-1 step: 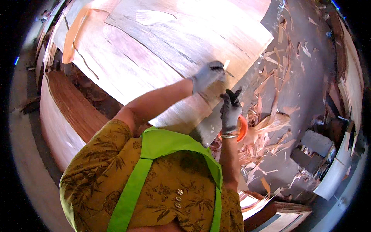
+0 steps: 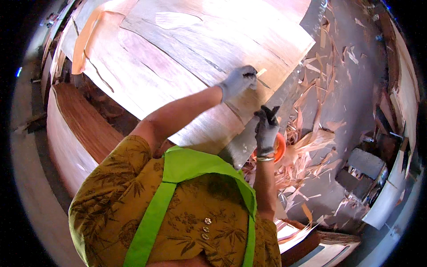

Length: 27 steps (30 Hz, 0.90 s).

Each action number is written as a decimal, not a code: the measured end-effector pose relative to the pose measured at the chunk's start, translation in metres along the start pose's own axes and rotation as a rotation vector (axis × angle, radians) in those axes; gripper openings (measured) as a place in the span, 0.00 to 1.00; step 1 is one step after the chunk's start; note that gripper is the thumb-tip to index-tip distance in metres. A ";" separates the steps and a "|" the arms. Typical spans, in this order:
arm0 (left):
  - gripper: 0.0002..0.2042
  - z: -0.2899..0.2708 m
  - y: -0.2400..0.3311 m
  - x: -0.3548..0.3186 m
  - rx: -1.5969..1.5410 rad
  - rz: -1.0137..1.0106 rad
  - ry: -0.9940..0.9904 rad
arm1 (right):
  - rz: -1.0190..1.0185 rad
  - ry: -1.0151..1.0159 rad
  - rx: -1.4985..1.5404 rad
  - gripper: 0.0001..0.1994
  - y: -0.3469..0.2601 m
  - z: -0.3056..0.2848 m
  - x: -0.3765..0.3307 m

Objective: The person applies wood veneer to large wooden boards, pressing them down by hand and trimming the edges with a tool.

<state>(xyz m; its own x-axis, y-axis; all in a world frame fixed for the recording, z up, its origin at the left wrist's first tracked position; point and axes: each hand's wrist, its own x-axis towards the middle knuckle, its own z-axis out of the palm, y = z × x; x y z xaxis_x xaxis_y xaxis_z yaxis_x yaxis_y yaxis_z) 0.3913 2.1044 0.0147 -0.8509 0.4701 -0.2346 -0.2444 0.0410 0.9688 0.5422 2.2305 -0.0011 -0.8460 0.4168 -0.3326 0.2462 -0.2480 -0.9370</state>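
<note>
My left hand [image 2: 239, 83], in a pale glove with dark fingertips, is closed over the near right part of a wide wood veneer sheet [image 2: 178, 58]. A short, narrow pale strip [image 2: 262, 71] sticks out from its fingertips; whether it is tape or veneer I cannot tell. My right hand [image 2: 267, 129], in a similar glove, hovers just beyond the sheet's near right edge, above an orange round container [image 2: 280, 148]. Its dark fingers are apart, and I see nothing held in them. Dark cracks and seams run across the veneer.
Veneer scraps [image 2: 307, 151] lie heaped around the orange container and along the floor [image 2: 347, 102] at right. A curved veneer stack [image 2: 84, 120] stands at left. Grey blocks [image 2: 365, 163] lie at far right, beside leaning sheets [image 2: 387, 200]. Another stack [image 2: 329, 249] is at lower right.
My left hand has shifted slightly left and up, and the pale strip has tipped from nearly upright to slanted. My right hand is a little lower and its fingers have turned slightly.
</note>
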 end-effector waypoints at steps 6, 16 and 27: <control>0.07 -0.020 0.000 0.050 0.858 0.109 -0.230 | 0.034 0.069 -0.045 0.09 0.036 -0.043 -0.022; 0.04 0.001 0.003 0.074 1.171 0.145 -0.338 | 0.110 0.074 -0.044 0.07 0.025 -0.052 -0.007; 0.05 0.010 -0.003 0.075 1.420 0.301 -0.306 | -0.183 0.095 -0.788 0.14 0.001 -0.015 0.112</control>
<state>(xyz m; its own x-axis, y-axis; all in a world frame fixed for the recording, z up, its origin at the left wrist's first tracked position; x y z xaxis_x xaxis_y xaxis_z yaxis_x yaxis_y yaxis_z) 0.3329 2.1483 -0.0052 -0.6132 0.7725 -0.1651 0.7200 0.6325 0.2854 0.4550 2.2905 -0.0406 -0.8701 0.4723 -0.1409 0.3981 0.5049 -0.7659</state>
